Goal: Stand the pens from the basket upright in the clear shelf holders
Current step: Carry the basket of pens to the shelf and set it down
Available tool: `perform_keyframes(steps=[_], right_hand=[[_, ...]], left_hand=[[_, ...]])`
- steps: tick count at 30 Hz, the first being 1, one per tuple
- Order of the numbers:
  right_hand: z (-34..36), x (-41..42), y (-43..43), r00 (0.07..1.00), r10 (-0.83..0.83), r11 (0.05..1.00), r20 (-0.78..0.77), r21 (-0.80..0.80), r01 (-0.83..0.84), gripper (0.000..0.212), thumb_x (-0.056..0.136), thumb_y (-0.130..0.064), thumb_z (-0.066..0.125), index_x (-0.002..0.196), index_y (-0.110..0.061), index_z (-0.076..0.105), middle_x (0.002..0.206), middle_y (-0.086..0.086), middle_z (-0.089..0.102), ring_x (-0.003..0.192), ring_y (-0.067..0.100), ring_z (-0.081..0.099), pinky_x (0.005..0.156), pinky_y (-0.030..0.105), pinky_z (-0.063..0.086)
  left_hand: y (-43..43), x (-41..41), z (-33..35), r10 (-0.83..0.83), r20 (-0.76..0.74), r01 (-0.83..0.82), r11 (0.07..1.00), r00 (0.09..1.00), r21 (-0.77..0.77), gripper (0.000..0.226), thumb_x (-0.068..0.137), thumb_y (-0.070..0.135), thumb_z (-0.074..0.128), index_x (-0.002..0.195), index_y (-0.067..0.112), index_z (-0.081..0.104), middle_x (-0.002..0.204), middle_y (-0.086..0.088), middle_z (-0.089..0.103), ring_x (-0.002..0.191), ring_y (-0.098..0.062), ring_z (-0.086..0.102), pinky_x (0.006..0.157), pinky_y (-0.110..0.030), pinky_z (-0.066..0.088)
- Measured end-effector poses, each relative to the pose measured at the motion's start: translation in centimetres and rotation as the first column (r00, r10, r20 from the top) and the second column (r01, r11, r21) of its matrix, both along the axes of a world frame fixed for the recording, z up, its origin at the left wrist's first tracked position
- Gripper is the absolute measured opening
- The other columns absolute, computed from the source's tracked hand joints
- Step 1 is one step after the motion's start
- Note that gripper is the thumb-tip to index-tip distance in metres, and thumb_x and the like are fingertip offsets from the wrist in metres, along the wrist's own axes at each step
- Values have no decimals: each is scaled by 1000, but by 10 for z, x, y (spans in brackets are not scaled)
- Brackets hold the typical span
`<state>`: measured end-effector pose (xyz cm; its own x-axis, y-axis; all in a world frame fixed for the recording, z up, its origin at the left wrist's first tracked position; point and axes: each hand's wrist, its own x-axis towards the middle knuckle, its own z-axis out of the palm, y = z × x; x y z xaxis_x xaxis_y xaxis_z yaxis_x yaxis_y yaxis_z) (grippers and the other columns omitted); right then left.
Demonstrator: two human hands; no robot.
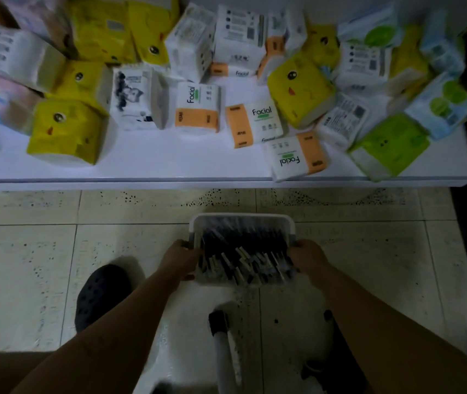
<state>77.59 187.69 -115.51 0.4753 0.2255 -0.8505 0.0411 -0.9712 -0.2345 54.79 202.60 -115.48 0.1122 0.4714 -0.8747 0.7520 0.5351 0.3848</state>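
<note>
A white plastic basket (242, 220) is held above the tiled floor, below the shelf's front edge. Inside it lie several dark pens (243, 254) with pale caps, packed side by side. My left hand (181, 258) grips the basket's left side and my right hand (307, 258) grips its right side. No clear holders are in view.
A white shelf (169, 163) spans the top, covered with several tissue packs in yellow, orange, white and green (198, 106). One orange pack (297, 157) overhangs the shelf edge. A dark shoe (101, 294) stands on the floor at left. A white stool (269, 336) sits below the basket.
</note>
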Motion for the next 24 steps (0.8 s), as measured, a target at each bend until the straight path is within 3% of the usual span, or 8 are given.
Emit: perform_keyframes(steps=[5,9,11,13,17,20,24], right_hand=[[-16,5,4,999,-45,999,22,7,45,33,92,-11,53,60,-13,42,63,10,45,61,23,45,64,31,35],[-11,1,5,997,-65,997,44,32,63,32,93,-16,52,62,-14,42,63,8,41,56,20,39,56,27,29],[0,-4,5,997,-50,996,67,77,45,7,93,-19,54,90,-13,56,85,14,55,72,22,50,64,26,37],[15,-8,3,993,-6,992,116,130,-9,38,92,-23,57,127,-8,52,119,16,58,92,24,54,75,26,41],[57,-17,-3,975,97,961,202,237,-145,52,90,-24,60,137,-6,48,133,16,54,114,30,56,86,30,45],[96,-25,-6,949,161,919,271,310,-244,40,90,-21,59,127,-5,56,122,16,61,107,30,59,80,28,43],[144,-38,-11,915,210,863,344,375,-339,37,90,-29,60,121,-8,57,117,12,61,103,28,60,82,31,49]], left_hand=[[4,1,-17,-1,13,1,1000,1000,19,28,90,28,64,109,18,46,94,-5,57,78,-19,59,51,-25,48],[-2,-3,-16,-113,8,112,990,994,81,23,92,25,62,106,22,44,90,0,57,75,-14,59,53,-22,47],[-6,-2,-10,-229,-29,231,959,973,166,22,89,21,63,103,22,46,84,6,55,70,-7,55,51,-18,43],[-11,-1,1,-377,-85,385,880,922,279,18,87,20,63,100,21,51,88,1,60,66,-2,52,51,-14,40],[-24,8,41,-552,-79,520,716,830,466,31,87,20,64,117,17,58,104,0,63,69,0,49,59,-12,38],[-31,19,86,-623,-124,581,615,772,533,45,87,25,65,130,18,53,122,-7,61,98,-17,59,77,-26,48],[-41,28,148,-672,-222,645,480,706,595,58,87,36,62,140,20,44,139,-6,49,126,-26,45,100,-41,45]])
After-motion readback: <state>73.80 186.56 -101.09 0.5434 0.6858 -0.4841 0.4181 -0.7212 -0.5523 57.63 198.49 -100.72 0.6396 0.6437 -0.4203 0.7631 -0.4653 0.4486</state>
